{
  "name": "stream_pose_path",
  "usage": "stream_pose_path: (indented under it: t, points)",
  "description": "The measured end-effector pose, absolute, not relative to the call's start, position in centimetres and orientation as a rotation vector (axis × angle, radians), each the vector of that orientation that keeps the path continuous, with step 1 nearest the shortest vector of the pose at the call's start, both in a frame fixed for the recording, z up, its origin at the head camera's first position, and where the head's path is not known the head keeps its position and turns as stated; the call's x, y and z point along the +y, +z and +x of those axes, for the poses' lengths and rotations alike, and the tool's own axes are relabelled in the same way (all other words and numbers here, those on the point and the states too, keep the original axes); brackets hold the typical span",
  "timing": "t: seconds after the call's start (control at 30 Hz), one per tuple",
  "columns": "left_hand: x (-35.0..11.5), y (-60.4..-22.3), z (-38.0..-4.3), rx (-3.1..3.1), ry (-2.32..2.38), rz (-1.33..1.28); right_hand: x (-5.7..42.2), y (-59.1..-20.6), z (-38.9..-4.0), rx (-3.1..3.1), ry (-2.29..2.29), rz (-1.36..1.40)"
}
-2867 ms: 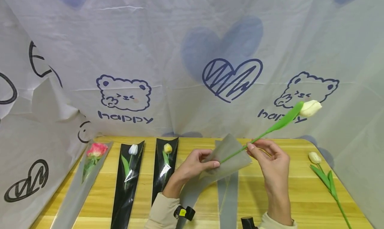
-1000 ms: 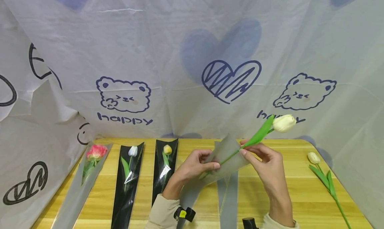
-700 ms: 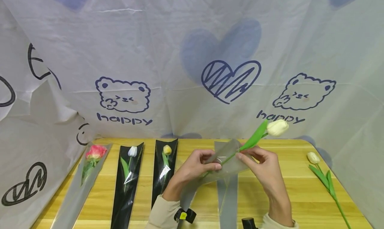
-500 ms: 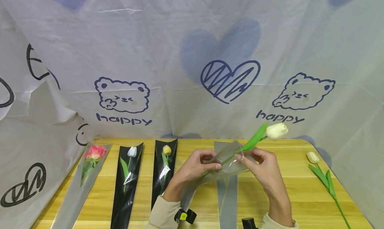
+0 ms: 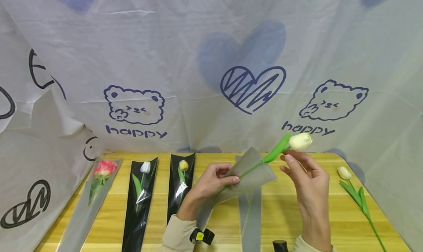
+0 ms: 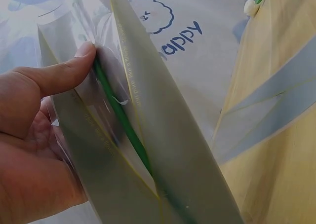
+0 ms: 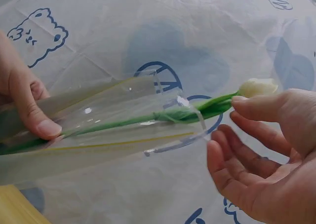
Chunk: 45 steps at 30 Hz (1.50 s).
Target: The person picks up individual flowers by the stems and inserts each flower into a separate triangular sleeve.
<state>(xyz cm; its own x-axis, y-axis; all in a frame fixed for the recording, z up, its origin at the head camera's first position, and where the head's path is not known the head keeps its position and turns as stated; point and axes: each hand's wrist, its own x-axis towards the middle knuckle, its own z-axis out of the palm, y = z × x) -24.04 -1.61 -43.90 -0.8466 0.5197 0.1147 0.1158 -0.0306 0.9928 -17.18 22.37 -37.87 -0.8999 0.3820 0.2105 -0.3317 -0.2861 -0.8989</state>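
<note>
A white tulip (image 5: 300, 142) with a green leaf slants up to the right, its stem inside a clear-fronted grey flower sleeve (image 5: 252, 167). My left hand (image 5: 214, 180) holds the sleeve with the stem inside, thumb across the clear front. In the left wrist view, the green stem (image 6: 121, 113) runs between the sleeve's gold-lined edges. My right hand (image 5: 307, 178) is at the tulip just under its bloom, thumb and index finger at the stem. The bloom and upper leaf stick out past the sleeve's mouth, as the right wrist view shows.
Left on the wooden table (image 5: 287, 211) lie a pink flower in a grey sleeve (image 5: 77, 215) and white and yellow tulips in black sleeves (image 5: 137, 215). A flat grey sleeve (image 5: 250, 222) lies in front of me. Another white tulip (image 5: 344, 173) lies at the right.
The tulip has slid down and left, deeper into the sleeve. My right hand has moved from the stem at the sleeve's mouth up to just below the bloom. The left hand keeps its hold.
</note>
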Motion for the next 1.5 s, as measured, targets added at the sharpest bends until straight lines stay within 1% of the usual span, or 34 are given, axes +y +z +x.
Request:
stream_pose_path:
  t: [0.2, 0.6, 0.77, 1.0, 1.37, 1.5]
  points:
    - [-1.7, -43.9, -24.0, 1.958, 1.926, 0.680, 22.1, -37.8, -17.3, -1.352, 2.254, -0.085]
    - [-1.7, -43.8, -24.0, 2.009, 1.858, 0.713, 21.8, -37.7, -17.4, -1.314, 2.252, -0.108]
    - [-1.6, -43.6, -23.8, 2.033, 1.835, 0.700, 21.5, -37.9, -17.5, -1.385, 2.256, -0.108]
    - [-1.3, -42.8, -23.2, 2.016, 1.844, 0.673, 20.5, -38.2, -17.6, -1.630, 2.148, -0.071]
    - [-0.8, -42.0, -22.7, 2.056, 1.840, 0.748, 20.4, -38.2, -17.5, -1.744, 2.158, -0.080]
    - [-1.1, -41.8, -22.8, 2.039, 1.777, 0.832, 20.5, -38.1, -17.5, -1.709, 2.160, -0.095]
